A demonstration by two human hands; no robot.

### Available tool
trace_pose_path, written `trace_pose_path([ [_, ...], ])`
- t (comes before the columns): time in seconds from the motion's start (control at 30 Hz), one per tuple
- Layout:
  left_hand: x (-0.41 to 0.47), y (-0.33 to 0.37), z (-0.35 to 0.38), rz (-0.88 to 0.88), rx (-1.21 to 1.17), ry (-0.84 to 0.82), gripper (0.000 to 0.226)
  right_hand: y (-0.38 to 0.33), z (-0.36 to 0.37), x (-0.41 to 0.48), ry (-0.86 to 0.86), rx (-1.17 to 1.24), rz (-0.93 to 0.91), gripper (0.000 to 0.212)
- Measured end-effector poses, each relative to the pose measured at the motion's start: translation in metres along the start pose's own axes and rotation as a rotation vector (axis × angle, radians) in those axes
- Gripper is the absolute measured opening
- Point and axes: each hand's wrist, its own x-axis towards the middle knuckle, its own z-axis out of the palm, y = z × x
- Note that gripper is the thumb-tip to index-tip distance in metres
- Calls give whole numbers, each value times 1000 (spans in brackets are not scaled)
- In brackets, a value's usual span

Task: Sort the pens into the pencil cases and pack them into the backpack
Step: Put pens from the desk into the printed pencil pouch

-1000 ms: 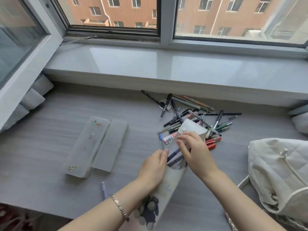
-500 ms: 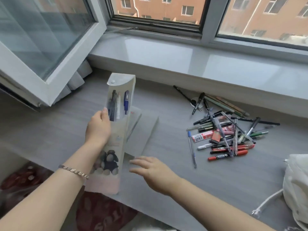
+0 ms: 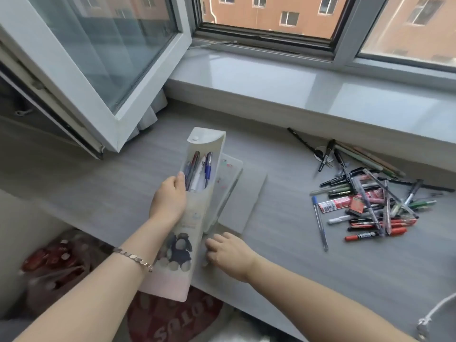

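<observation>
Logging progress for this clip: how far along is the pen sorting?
Done: a few pens sit in the printed pencil case, held by the left hand. In hand: right hand at the near end of the clear case, grip unclear. Left: the pen pile on the table, then packing.

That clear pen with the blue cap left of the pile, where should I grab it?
Pinch the clear pen mid-barrel from above, fingers on its long sides. It lies flat on the table, and that stretch is clear of the pile; the blue cap sits close to the red packet.
</observation>
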Motion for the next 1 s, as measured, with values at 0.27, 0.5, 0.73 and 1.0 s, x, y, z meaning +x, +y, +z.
trace_pose_path([
  [0.27,-19,45,48,122,18,-197,45,76,-36,-83,440,415,862,13],
  [0.5,-35,74,89,180,25,-304,43,133,-43,-148,207,257,1265,21],
  [0.73,-38,87,108,188,43,-295,44,122,-35,-120,7,202,1115,20],
  [1.0,-37,100,121,185,67,-284,44,136,-40,-111,-139,200,1147,32],
])
